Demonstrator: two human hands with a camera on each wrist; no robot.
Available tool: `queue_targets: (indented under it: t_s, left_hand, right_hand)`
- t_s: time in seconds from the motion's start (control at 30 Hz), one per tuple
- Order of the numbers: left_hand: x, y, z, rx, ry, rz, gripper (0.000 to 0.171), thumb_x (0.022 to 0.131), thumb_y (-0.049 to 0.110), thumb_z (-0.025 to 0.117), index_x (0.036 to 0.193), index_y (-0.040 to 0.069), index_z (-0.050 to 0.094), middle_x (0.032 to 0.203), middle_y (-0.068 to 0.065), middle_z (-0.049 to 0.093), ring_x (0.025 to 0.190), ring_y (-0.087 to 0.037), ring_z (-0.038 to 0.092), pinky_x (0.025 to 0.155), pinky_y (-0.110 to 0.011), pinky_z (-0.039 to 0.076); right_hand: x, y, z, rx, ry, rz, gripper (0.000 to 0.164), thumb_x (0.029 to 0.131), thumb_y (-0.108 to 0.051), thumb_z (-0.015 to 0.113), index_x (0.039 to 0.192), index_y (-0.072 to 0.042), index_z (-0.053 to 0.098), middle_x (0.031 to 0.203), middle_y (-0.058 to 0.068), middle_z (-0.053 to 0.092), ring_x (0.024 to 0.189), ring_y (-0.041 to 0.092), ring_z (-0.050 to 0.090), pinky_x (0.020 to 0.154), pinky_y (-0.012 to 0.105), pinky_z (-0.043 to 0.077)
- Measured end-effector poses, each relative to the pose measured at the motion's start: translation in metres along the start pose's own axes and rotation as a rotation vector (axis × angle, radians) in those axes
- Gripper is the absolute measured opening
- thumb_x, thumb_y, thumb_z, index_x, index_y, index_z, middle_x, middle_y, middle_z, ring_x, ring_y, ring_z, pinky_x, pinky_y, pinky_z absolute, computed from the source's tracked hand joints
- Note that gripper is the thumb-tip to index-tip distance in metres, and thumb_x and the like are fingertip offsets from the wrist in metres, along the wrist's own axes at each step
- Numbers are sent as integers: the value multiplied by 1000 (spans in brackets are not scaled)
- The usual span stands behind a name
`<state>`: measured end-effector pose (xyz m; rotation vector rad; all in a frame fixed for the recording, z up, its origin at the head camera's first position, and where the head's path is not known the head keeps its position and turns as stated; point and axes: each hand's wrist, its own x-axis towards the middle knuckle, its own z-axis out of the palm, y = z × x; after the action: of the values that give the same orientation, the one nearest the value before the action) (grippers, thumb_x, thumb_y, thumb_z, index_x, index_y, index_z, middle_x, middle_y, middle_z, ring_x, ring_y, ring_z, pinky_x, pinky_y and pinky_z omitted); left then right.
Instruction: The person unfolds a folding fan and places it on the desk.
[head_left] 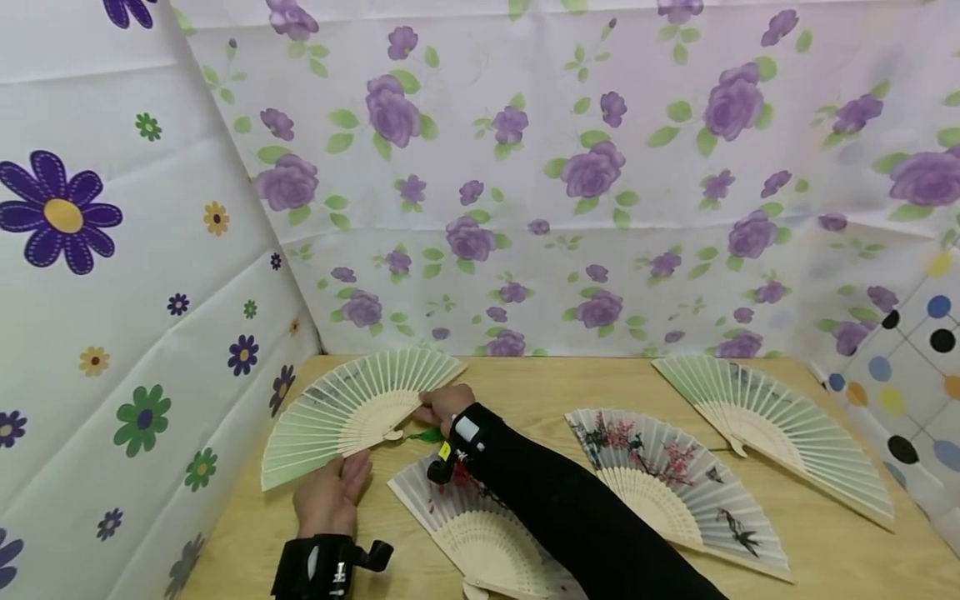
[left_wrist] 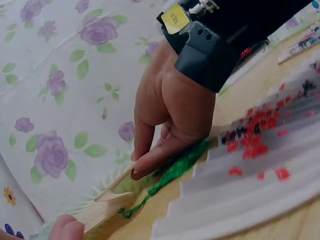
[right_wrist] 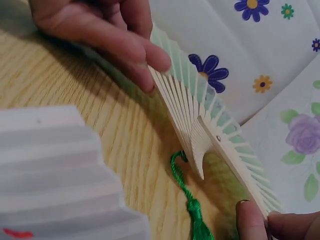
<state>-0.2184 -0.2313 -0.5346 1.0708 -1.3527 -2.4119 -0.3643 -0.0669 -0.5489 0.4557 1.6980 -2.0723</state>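
Observation:
A pale green folding fan (head_left: 367, 412) is spread wide at the left back of the table. My right hand (head_left: 447, 404) pinches its right outer stick between thumb and fingertips, also seen in the left wrist view. At the fan's lower left edge, my left hand (head_left: 330, 497) has its fingertips on the other outer stick, which lies between them in the right wrist view. A green tassel (right_wrist: 195, 215) hangs from the fan's pivot end. Just below lies an open white fan with red blossoms (head_left: 487, 533), partly hidden by my right sleeve.
Another open white blossom fan (head_left: 675, 483) lies right of my right forearm. An open green fan (head_left: 780, 433) rests at the far right of the wooden table (head_left: 525, 387). Flowered cloth (head_left: 525, 183) hangs behind, with more cloth along both sides.

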Motion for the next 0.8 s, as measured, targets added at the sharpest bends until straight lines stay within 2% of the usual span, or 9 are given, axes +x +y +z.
queue_targets:
  t_s: [0.1,0.2,0.27,0.4,0.57,0.63,0.7,0.73,0.8]
  left_hand:
    - [-1,0,-4,19,-47,-24,52,124,9,41,173,-3,32,91,6,78,97,-4,83,106,-25,68]
    - [-3,2,-9,27,-87,-59,56,125,10,35,178,0,22,101,6,76,100,-3,82,110,-25,66]
    - [-5,3,-13,6,-122,-96,59,125,14,32,180,2,16,117,1,72,105,-4,81,115,-24,63]
    - [-7,8,-16,-60,-205,-169,67,123,23,23,180,-1,-3,151,-13,52,126,-9,72,124,-22,56]
    - [-11,11,-17,-134,-245,-220,71,122,26,16,179,0,-17,174,-17,34,160,-19,51,128,-23,52]
    - [-12,11,-18,-170,-241,-246,71,122,27,17,179,2,-18,182,-18,26,168,-19,42,128,-22,51]
    - [-15,10,-20,-203,-244,-272,71,122,27,18,179,4,-20,187,-15,16,169,-17,41,129,-22,51]
    - [-17,10,-23,-215,-244,-285,71,122,27,18,179,5,-20,188,-14,14,166,-15,45,129,-21,50]
    - [-19,9,-28,-226,-243,-300,72,122,26,20,180,6,-18,183,-15,27,151,-13,61,129,-21,50]
  right_hand:
    - [3,2,0,9,18,7,30,108,2,74,134,15,70,123,28,82,86,20,86,83,32,74]
    - [4,1,0,-14,10,19,27,107,3,76,132,15,72,125,29,80,91,23,86,86,34,74]
    - [3,0,0,-41,10,23,26,107,2,76,130,14,73,122,27,81,92,23,85,85,33,73]
    - [2,-6,0,-64,16,29,26,108,1,76,131,12,73,123,27,81,101,28,86,86,34,73]
    - [1,-8,-2,-37,13,31,28,107,3,76,133,13,72,131,29,79,115,35,85,94,38,73]
    - [1,-7,-4,-26,5,25,28,107,4,75,133,13,72,125,27,80,108,33,86,92,38,74]
    - [-2,-6,-8,-36,-14,10,27,109,1,75,133,11,72,113,22,80,95,29,84,86,36,73]
    - [-4,-6,-11,-23,-29,12,27,109,0,74,134,11,72,108,19,78,89,25,81,83,35,72]
    - [-12,-10,-18,-10,-58,15,30,112,-4,72,138,10,69,100,14,72,80,19,72,80,34,67]
